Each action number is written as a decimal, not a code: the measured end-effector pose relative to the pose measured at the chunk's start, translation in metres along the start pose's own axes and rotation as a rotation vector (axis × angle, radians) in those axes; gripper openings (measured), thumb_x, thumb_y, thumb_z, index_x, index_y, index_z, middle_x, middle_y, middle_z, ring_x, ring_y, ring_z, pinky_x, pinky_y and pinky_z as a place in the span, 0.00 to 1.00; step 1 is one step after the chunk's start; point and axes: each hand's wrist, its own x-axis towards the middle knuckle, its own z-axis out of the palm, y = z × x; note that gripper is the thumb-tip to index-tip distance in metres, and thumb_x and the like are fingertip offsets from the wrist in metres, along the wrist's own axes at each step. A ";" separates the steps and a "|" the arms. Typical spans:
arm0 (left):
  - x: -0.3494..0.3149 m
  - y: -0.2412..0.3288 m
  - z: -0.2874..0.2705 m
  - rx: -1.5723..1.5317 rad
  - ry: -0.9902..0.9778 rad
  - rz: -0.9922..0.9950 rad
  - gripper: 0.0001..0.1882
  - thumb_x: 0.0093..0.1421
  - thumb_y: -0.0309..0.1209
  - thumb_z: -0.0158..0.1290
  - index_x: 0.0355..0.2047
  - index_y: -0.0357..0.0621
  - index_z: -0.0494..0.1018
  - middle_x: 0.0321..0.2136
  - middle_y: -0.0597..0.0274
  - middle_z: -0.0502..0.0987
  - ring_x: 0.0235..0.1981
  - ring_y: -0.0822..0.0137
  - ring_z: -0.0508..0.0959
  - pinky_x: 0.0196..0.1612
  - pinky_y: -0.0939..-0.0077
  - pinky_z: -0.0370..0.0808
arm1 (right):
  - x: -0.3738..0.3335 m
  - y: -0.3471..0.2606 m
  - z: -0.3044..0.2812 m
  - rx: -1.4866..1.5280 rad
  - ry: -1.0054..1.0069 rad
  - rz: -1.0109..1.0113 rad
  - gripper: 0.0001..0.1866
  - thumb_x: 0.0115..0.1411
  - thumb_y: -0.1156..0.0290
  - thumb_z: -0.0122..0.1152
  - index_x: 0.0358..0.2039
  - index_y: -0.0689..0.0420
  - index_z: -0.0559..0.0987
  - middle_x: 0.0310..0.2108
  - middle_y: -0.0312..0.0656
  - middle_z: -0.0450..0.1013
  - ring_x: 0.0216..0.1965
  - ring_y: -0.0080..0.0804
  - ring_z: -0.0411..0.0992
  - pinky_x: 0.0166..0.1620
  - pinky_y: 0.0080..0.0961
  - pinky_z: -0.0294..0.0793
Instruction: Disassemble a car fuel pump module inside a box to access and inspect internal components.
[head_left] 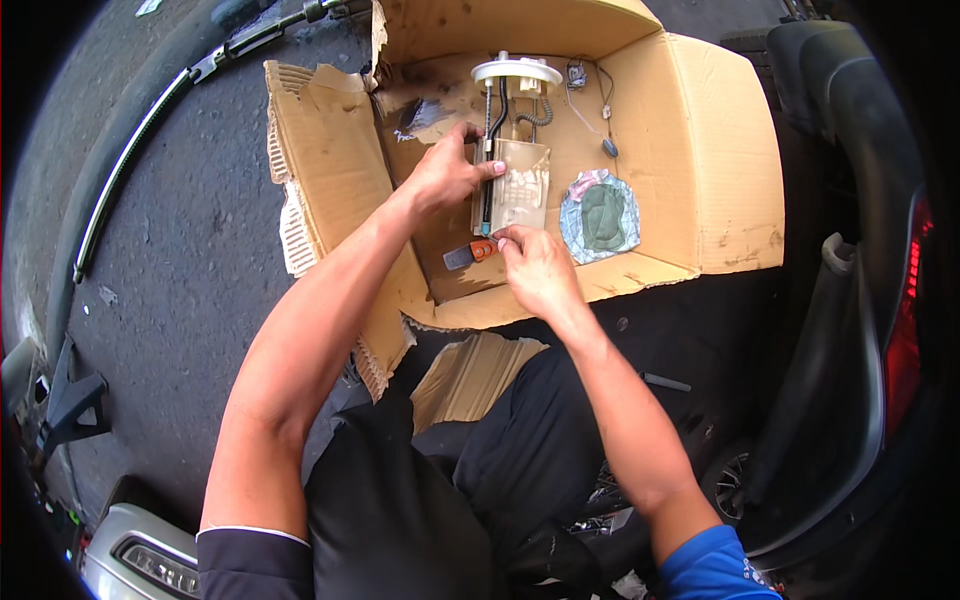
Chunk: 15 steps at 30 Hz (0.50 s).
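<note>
A beige plastic pump assembly [520, 175] with a round white top flange [517, 72], black hoses and metal rods lies on flattened brown cardboard [690, 130]. My left hand [448, 172] grips the assembly's left side, thumb across its body. My right hand [535, 265] is at the assembly's lower end, fingertips pinching at its bottom edge beside a small orange and grey part [472, 252]. Whether the right hand holds that part or only touches the housing I cannot tell.
A round grey-green filter in clear wrap [600, 215] lies right of the assembly, with thin wires and a small connector [606, 140] above it. Asphalt lies left, with a long curved trim strip [125, 165]. Dark car parts and a red tail light [905, 330] stand right.
</note>
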 end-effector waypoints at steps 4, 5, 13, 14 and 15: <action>-0.007 -0.004 0.006 -0.162 -0.015 -0.027 0.43 0.62 0.45 0.73 0.68 0.33 0.67 0.64 0.37 0.77 0.62 0.48 0.80 0.66 0.56 0.75 | -0.032 0.006 0.032 0.012 0.143 0.094 0.17 0.78 0.65 0.51 0.58 0.56 0.82 0.45 0.60 0.83 0.48 0.63 0.81 0.52 0.49 0.79; -0.011 -0.011 0.003 0.045 0.084 0.040 0.43 0.63 0.45 0.72 0.68 0.32 0.66 0.62 0.37 0.78 0.60 0.50 0.81 0.65 0.56 0.76 | -0.036 0.010 0.040 0.025 0.141 0.089 0.17 0.78 0.65 0.51 0.58 0.56 0.82 0.45 0.60 0.83 0.48 0.63 0.81 0.52 0.49 0.79; -0.046 -0.008 0.000 0.163 0.213 -0.076 0.43 0.67 0.41 0.70 0.68 0.26 0.60 0.59 0.36 0.76 0.55 0.48 0.83 0.54 0.57 0.86 | -0.039 0.028 0.029 0.209 0.133 0.131 0.18 0.79 0.61 0.49 0.60 0.52 0.81 0.42 0.57 0.84 0.44 0.62 0.82 0.48 0.52 0.79; -0.051 0.000 0.005 0.408 0.305 0.073 0.45 0.63 0.38 0.72 0.70 0.30 0.60 0.62 0.34 0.73 0.62 0.37 0.77 0.65 0.51 0.79 | -0.039 0.031 0.028 0.183 0.118 0.130 0.18 0.79 0.61 0.49 0.60 0.51 0.81 0.41 0.56 0.84 0.44 0.62 0.82 0.48 0.52 0.80; -0.055 0.003 0.004 0.419 0.296 0.082 0.45 0.63 0.38 0.72 0.70 0.30 0.60 0.62 0.34 0.73 0.62 0.37 0.77 0.65 0.51 0.79 | -0.039 0.031 0.028 0.165 0.097 0.124 0.17 0.79 0.61 0.49 0.60 0.51 0.81 0.41 0.56 0.84 0.43 0.62 0.82 0.47 0.52 0.80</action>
